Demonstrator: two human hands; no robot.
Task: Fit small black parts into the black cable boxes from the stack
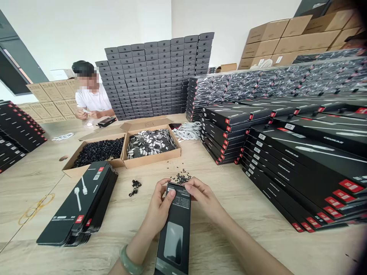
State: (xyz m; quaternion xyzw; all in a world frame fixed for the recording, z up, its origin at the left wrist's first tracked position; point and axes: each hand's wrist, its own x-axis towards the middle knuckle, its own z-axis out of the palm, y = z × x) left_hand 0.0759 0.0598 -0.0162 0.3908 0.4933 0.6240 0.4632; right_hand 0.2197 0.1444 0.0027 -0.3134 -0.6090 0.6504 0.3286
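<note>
**Two hands, one box.** Left hand (158, 204) and right hand (205, 198) together, both clamped on one black retail box (174, 233), with the box held just above the counter (28, 183). One window in the box's lower face; one printed panel near its upper end. One jade bangle (129, 259) on the left wrist.

**Around the held box.** Just beyond its upper end, one loose scatter of small black pieces (180, 177). To its left, two small clumps of black pieces (135, 187), then one tall stack of black boxes (78, 206), and further left, a few yellow rubber bands (36, 208), count unclear.

Beyond it, two open cardboard cartons side by side: one of small black pieces (99, 152), one of black-and-white printed packets (150, 143). Beyond those, coiled white cables (187, 131), count unclear. To its right, several rows of stacked black boxes (301, 164). Far beyond it, one seated co-worker (91, 95) and one wall of stacked grey boxes (149, 76).
</note>
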